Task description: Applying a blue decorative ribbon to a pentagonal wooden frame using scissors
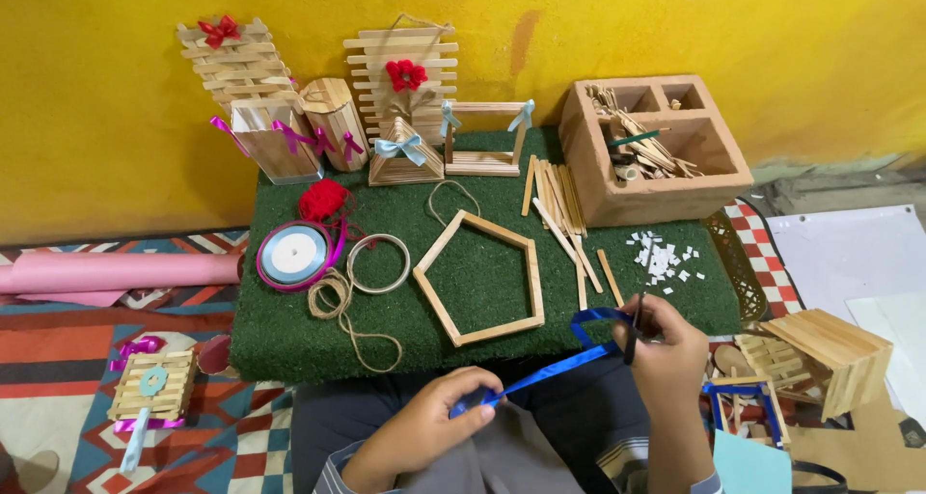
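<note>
Fingers, left hand (434, 422): curled shut, pinching the lower end of a blue ribbon (550, 367) at lower centre of the frame.
Fingers, right hand (666, 344): closed round dark-handled scissors (637, 325), whose blades point up and slightly left; whether the blades are parted cannot be told.
Ribbon, position: stretched taut between the two hands, over the person's lap, just below the near edge of the green mat (482, 262).
Ribbon, long axis: runs diagonally from lower left at the left hand to upper right at the right hand, where it bends into a loop (593, 318) beside the scissors.
Count, hands: two, both the person's own.
Count, ribbon strips in hand: one.
Count, pentagon frames: one stick-built pentagon (482, 277) lying flat at mat centre, apex toward upper left.
Count, rings: one thin hoop (378, 262) and one ribbon spool (294, 255), side by side at left of the mat.
Count, twine: one coil (333, 296) below the hoop.
Count, red yarn: one ball (323, 200) above the spool.
Count, loose sticks: a bundle (559, 200), too overlapped to count.
Count, brick: one hollow brick (656, 147) at upper right, holding sticks.
Count, white squares: a scatter (661, 258), too small to count.
Count, finished stick models: five along the yellow wall (675, 21).
</note>
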